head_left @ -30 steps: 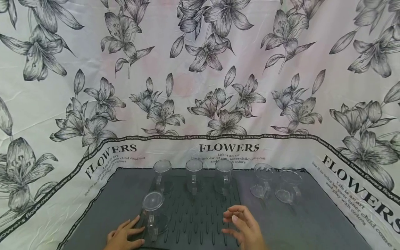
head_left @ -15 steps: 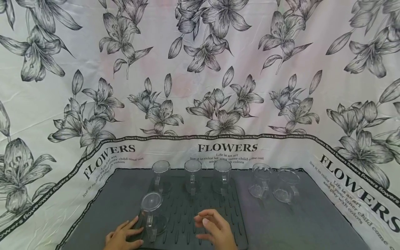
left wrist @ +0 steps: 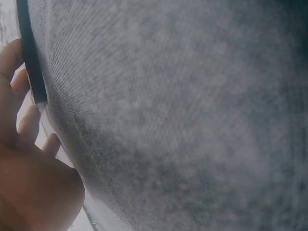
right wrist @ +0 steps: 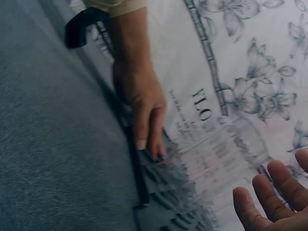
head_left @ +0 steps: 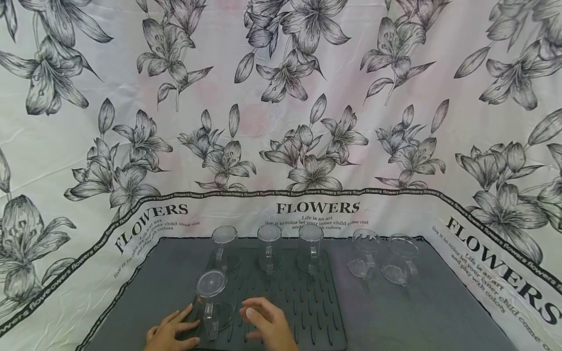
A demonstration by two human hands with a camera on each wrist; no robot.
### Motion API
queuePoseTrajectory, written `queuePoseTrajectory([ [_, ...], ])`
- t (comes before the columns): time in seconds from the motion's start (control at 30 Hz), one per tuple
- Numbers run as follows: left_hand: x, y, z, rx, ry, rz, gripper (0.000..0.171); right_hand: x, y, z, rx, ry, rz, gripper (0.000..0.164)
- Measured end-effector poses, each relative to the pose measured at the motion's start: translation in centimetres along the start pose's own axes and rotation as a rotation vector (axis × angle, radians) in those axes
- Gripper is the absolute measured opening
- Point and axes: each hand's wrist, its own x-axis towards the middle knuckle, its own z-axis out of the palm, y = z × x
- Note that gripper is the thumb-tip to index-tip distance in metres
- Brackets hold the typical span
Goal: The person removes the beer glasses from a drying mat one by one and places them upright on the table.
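Observation:
My left hand (head_left: 172,332) rests at the left edge of a dark ridged drying mat (head_left: 303,302), fingers spread. A clear mug (head_left: 215,307) stands on the mat just right of that hand, its closed base up and its handle toward me. Right of this mug hovers my right hand (head_left: 270,321), fingers loosely bent around nothing and apart from the mug. In the right wrist view the left hand (right wrist: 142,96) reaches down to the mat, while the right hand's fingers (right wrist: 274,197) are spread. The left wrist view shows the left hand (left wrist: 33,178) beside the mat's edge (left wrist: 31,57).
Along the mat's back stand three more clear mugs: a left one (head_left: 225,251), a middle one (head_left: 269,248) and a right one (head_left: 311,248). Two clear mugs (head_left: 364,253) with open rims up stand on the grey table (head_left: 421,317) right of the mat. Floral cloth hangs behind.
My right hand has moved left across the mat toward the near mug. The left hand stays at the mat's edge, and the mugs keep their places. The head view shifts slightly.

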Motion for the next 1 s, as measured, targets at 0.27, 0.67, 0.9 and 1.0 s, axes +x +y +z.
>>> queuePoseTrajectory([
  [0.27,-0.1,-0.3,0.3,0.017,0.022,-0.013,0.049,1.4,3.0,1.4,-0.047,-0.042,0.001,0.038],
  [0.67,0.0,0.1,0.1,0.000,0.030,-0.021,0.051,2.4,4.6,2.9,-0.094,-0.029,0.043,0.034],
  [0.9,-0.1,0.2,0.2,0.018,0.038,-0.011,0.051,2.7,5.3,3.9,-0.115,-0.056,0.012,0.037],
  [1.0,-0.1,0.2,0.2,0.019,0.042,-0.001,0.050,2.9,5.3,4.4,-0.107,-0.068,0.013,0.033],
])
